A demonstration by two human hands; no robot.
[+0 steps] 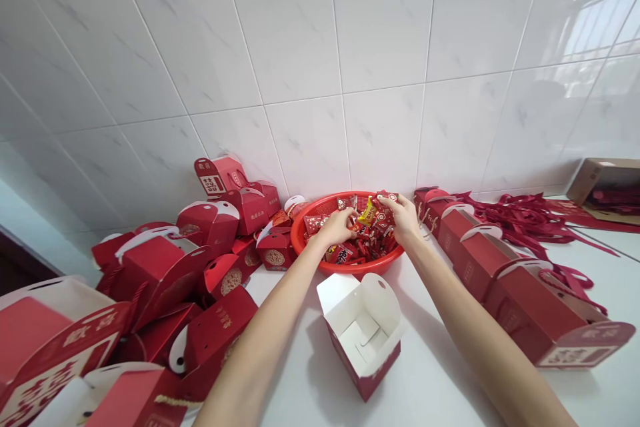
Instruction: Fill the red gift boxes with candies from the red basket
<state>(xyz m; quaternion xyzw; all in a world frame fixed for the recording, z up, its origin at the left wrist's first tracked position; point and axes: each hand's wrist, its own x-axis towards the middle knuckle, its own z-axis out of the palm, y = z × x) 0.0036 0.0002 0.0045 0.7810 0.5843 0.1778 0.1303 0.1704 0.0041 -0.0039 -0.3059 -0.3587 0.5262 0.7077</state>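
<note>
A red plastic basket [299, 240] full of small wrapped sweets [345, 253] stands against the wall. Over its left half reaches my left hand [339, 227], fingers bent together among the sweets; what is between them is hidden. At the basket's right rim, my right hand [404, 217] grips a red candy packet [384, 215] with pale patterns, and a yellow wrapper [369, 212] shows beside it. Between my forearms, in front of the basket, a red gift box [364, 340] sits with its white inside visible and its flaps up.
Many red gift boxes [215, 223] are piled on the left. A row of closed red boxes [480, 260] lines the right, with dark red ribbons [530, 217] behind. A cardboard box [607, 180] stands far right. The tiled wall [310, 133] bounds the white table [425, 373].
</note>
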